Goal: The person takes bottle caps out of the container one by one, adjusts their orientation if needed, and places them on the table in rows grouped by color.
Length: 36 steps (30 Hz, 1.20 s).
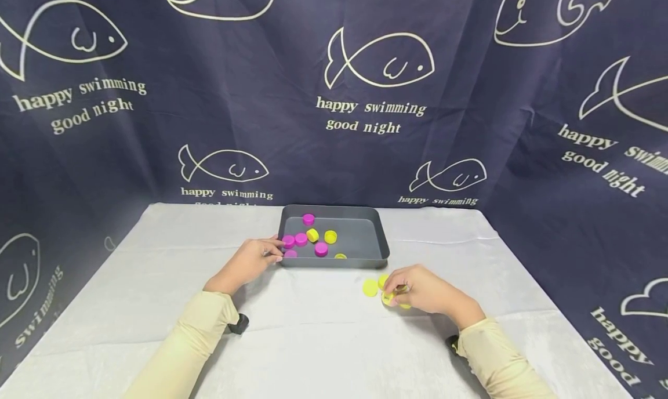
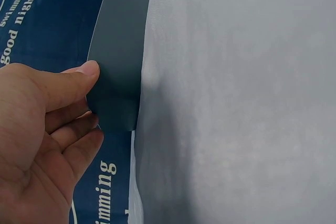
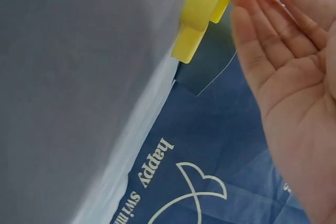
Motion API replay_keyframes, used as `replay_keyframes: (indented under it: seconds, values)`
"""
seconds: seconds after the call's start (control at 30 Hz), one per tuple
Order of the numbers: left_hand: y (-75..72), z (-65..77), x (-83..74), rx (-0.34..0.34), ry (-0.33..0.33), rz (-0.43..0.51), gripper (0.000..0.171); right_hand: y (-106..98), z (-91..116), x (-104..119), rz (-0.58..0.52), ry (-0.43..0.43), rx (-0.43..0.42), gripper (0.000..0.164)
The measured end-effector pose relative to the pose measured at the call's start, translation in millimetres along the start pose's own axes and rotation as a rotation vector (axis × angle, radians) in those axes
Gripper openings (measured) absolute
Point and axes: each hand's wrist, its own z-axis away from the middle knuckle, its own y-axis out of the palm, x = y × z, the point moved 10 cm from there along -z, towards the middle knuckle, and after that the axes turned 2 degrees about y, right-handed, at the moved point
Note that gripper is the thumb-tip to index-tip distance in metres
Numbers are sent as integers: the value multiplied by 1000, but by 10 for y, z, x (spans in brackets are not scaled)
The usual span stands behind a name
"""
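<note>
One hand (image 1: pixel 253 260) at tray's left rim (image 1: pixel 283 224)

"happy swimming" and "good night" are printed repeatedly on the blue cloth (image 1: pixel 313 152), at left, centre and right of the head view. Parts are also shown in both wrist views.

Tray (image 1: pixel 360 234) on tbl (image 1: pixel 313 352), caps (image 1: pixel 321 249) in/before it

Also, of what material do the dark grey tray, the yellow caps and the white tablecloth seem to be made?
Dark grey tray: perhaps coated metal, matt, judging by its thin, smooth walls; plastic remains possible.
Yellow caps: likely plastic, smooth, with even, bright colour.
White tablecloth: woven fabric, apparently, since soft creases show; fibre unclear.
</note>
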Motion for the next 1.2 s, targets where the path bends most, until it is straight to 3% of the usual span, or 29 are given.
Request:
replay_keyframes:
  seconds: [0.17,0.53,0.8,1.2]
  values:
    - [-17,-14,-40,-16,33,-24,7,30,3,73,59,-44,19,15]
    - [-18,-14,-22,-12,15,-16,8,19,5,121,125,-84,14,17]
    - [-12,-21,-17,-16,21,-41,6,12,18,152,127,-168,-8,17]
    - [-15,0,-35,-5,-4,-26,6,8,13,99,61,-113,11,16]
